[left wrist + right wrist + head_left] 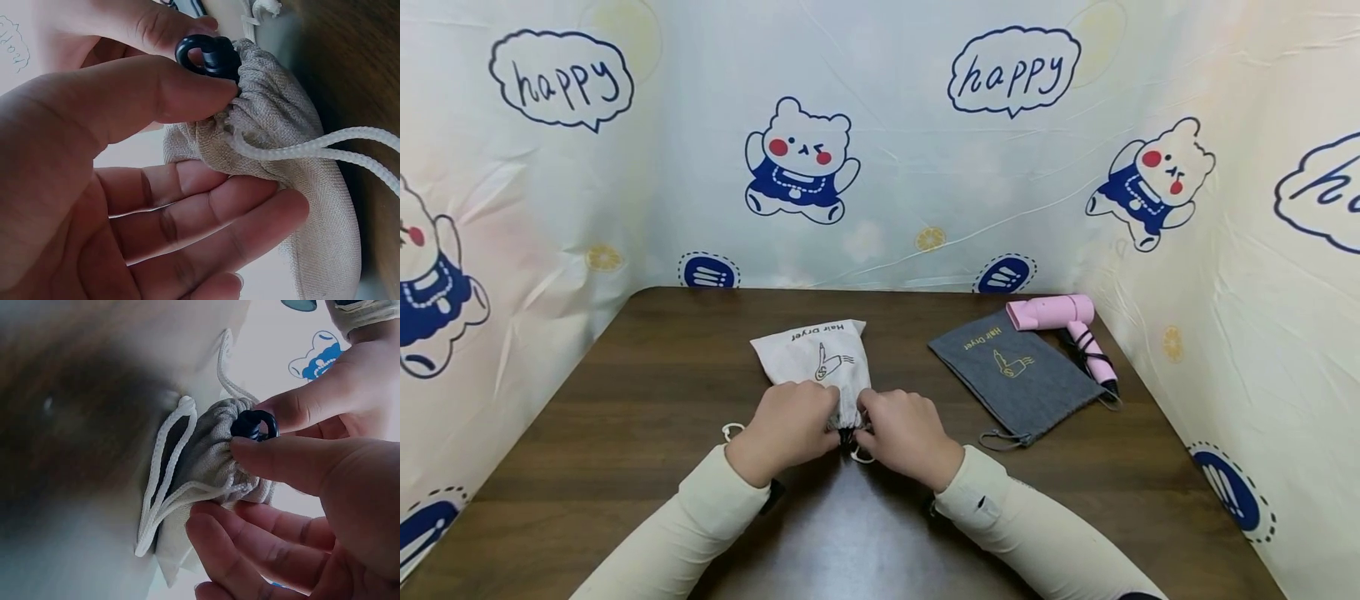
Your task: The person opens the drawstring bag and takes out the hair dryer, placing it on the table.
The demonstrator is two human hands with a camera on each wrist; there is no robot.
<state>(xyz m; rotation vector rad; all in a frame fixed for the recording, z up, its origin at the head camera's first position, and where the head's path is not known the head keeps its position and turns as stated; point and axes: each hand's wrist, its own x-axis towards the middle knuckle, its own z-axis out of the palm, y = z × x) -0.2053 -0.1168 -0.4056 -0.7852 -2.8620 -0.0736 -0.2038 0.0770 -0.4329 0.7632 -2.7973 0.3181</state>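
A beige drawstring bag printed "Hair Dryer" lies on the table, its gathered mouth toward me. On the left side of that mouth my left hand pinches the cloth between thumb and fingers. Opposite it, my right hand pinches the right side, and the thumbs nearly meet. Between them a black plastic piece with a hanging loop pokes out of the puckered neck. White drawstring cord hangs in loops at both sides of the neck. Whatever is inside the bag is hidden.
To the right, a grey drawstring bag lies flat on the brown table. A pink hair dryer, black cord wound about its handle, rests across that bag's far right edge. A printed curtain surrounds the table's back and sides.
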